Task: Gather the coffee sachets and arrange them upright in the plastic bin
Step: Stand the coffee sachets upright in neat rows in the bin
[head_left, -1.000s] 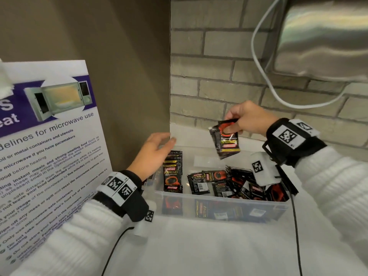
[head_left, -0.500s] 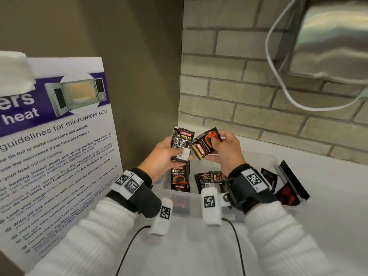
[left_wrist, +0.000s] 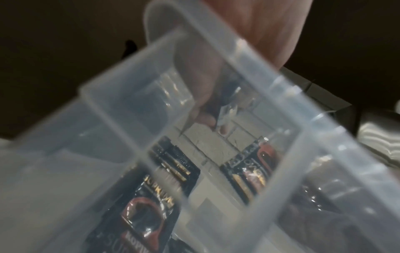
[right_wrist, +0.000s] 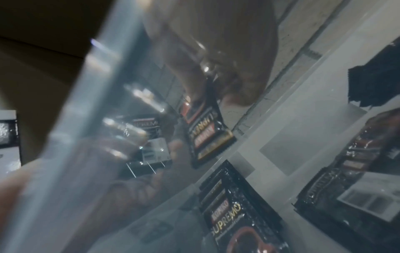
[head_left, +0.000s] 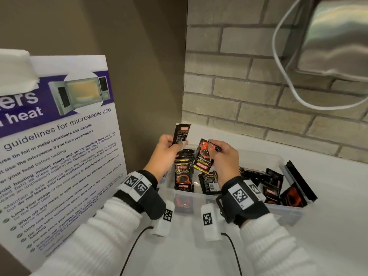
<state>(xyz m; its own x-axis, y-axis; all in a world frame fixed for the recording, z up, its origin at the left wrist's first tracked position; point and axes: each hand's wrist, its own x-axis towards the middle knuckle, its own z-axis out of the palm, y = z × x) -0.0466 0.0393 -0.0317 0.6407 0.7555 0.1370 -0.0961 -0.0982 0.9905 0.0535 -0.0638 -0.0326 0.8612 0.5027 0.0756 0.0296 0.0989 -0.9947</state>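
**Coffee sachets and clear plastic bin**

Black sachets with red-and-gold print. One sachet (head_left: 181,134) was held upright above the bin's left end; a second (head_left: 205,156) hung inverted and tilted beside it. A row of sachets (head_left: 183,172) stood upright at the left of the translucent bin (head_left: 286,212); loose sachets (head_left: 272,188) lay jumbled at its right.

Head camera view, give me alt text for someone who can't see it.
Each hand holds a coffee sachet above a clear plastic bin: left hand upright, right hand upside down. More sachets lie jumbled inside.
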